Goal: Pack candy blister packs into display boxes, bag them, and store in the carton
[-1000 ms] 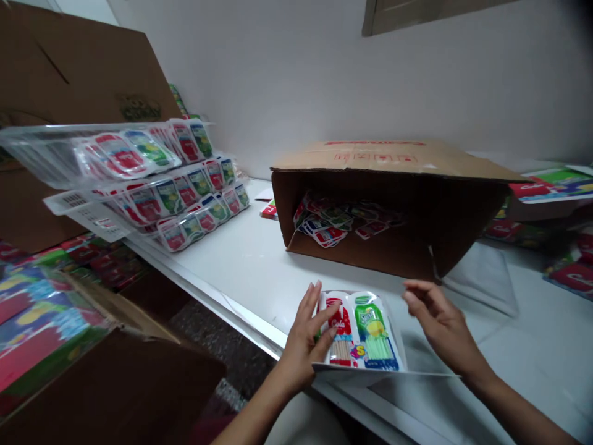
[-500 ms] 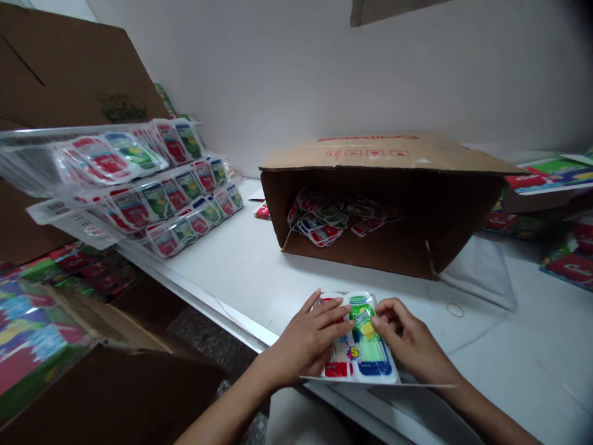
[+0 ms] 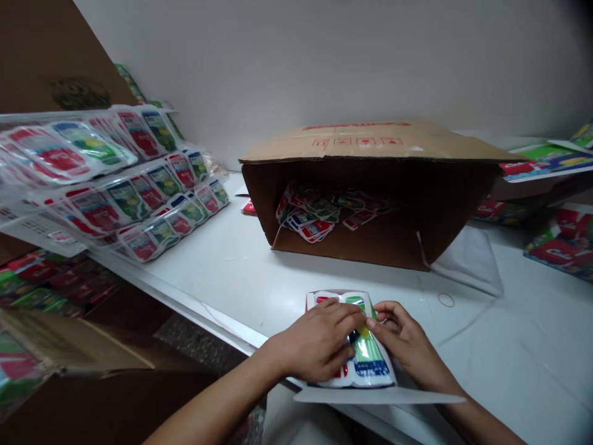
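Observation:
A clear blister pack (image 3: 365,361) with red cola and green soda prints lies on a white card sheet (image 3: 417,395) at the near edge of the white table (image 3: 241,272). My left hand (image 3: 315,343) lies over the pack's red left half, fingers curled down onto it. My right hand (image 3: 405,343) presses the pack's right side, fingertips bent at the green half and meeting the left hand's fingers. Most of the red half is hidden under my left hand.
A cardboard box (image 3: 370,191) lies on its side behind the pack, loose printed packs (image 3: 319,216) inside. Stacked trays of finished blister packs (image 3: 120,179) overhang the table's left end. A rubber band (image 3: 446,300) lies to the right. Printed sheets (image 3: 551,161) sit far right; brown cartons (image 3: 92,358) stand lower left.
My right hand came in from hovering at the right onto the pack. Both hands have closed down over its middle, and the view has shifted slightly left.

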`<state>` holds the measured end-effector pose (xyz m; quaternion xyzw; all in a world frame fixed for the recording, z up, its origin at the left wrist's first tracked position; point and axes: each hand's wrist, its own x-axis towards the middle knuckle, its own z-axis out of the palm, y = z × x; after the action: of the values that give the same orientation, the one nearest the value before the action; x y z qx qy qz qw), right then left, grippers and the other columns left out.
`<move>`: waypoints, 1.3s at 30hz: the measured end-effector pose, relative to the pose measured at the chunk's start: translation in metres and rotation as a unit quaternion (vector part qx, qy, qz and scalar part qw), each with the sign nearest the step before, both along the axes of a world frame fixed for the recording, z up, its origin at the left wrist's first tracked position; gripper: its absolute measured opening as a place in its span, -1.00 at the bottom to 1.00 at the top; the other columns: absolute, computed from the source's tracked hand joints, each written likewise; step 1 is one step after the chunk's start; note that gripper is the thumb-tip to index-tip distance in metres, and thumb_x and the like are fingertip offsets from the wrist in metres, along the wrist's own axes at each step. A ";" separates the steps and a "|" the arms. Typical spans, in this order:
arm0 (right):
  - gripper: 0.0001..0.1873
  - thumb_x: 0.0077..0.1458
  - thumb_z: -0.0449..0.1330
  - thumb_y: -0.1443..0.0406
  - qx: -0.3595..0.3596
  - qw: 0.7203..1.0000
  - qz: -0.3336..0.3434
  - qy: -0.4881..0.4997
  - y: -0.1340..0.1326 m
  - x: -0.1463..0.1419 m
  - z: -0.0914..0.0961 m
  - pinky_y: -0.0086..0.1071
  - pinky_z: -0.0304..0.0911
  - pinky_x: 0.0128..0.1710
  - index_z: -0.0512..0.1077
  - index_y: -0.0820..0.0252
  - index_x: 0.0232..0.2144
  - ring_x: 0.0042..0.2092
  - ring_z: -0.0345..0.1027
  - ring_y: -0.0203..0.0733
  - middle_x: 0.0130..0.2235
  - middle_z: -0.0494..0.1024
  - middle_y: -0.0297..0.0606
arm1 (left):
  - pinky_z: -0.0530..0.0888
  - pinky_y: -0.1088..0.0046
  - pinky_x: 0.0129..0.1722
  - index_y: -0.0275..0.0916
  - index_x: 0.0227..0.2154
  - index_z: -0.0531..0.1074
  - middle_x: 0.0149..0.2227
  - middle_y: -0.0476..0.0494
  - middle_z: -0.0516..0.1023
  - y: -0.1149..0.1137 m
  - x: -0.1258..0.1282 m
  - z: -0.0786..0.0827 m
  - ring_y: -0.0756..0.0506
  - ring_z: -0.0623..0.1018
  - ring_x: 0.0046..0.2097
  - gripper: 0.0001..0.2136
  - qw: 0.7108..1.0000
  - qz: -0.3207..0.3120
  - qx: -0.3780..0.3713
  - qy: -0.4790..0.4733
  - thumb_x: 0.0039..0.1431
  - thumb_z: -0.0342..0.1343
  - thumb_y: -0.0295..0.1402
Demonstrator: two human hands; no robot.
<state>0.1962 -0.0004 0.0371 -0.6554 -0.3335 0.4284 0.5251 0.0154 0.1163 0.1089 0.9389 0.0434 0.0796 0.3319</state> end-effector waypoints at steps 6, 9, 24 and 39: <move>-0.57 0.06 0.22 -0.02 0.007 1.000 0.025 -0.016 -0.005 -0.002 0.007 -0.35 0.35 -0.30 0.30 0.12 -0.17 -0.30 0.34 -0.21 -0.25 0.40 -0.28 | 0.28 0.15 0.15 -0.13 0.18 0.27 0.10 -0.26 0.44 0.001 0.006 0.009 -0.28 0.43 0.11 -0.51 0.999 0.024 0.014 0.021 0.16 0.02 -0.42; -0.59 0.10 0.19 -0.01 0.000 0.999 0.031 0.010 -0.011 -0.003 0.014 -0.36 0.35 -0.27 0.28 0.10 -0.14 -0.28 0.35 -0.22 -0.24 0.38 -0.29 | 0.39 0.24 0.01 -0.17 0.03 0.41 -0.08 -0.24 0.55 0.000 0.023 0.012 -0.23 0.52 -0.04 -0.67 0.991 0.132 -0.029 0.004 0.22 0.00 -0.33; -0.43 -0.04 0.29 -0.01 -0.011 1.000 0.007 -0.001 -0.020 0.000 -0.009 -0.38 0.34 -0.40 0.22 0.10 -0.07 -0.44 0.27 -0.35 -0.23 0.29 -0.32 | 0.48 0.51 -0.59 -0.25 -0.28 0.19 -0.74 0.10 0.39 -0.015 0.087 -0.004 0.01 0.43 -0.69 -0.85 0.718 0.446 -0.527 0.086 0.17 0.07 -0.53; -0.51 0.03 0.20 0.12 -0.036 0.990 0.101 -0.091 -0.018 0.008 0.009 -0.47 0.16 -0.48 0.34 0.13 0.02 -0.50 0.15 -0.37 -0.39 0.23 -0.42 | 0.41 0.36 -0.33 -0.22 -0.23 0.36 -0.35 -0.14 0.49 -0.017 0.075 0.007 -0.15 0.52 -0.33 -0.84 0.948 0.314 0.030 0.050 0.11 0.03 -0.50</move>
<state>0.2044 -0.0186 0.0463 -0.6734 -0.4284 0.4297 0.4224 0.0899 0.0994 0.1161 0.8900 0.3503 0.1343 0.2591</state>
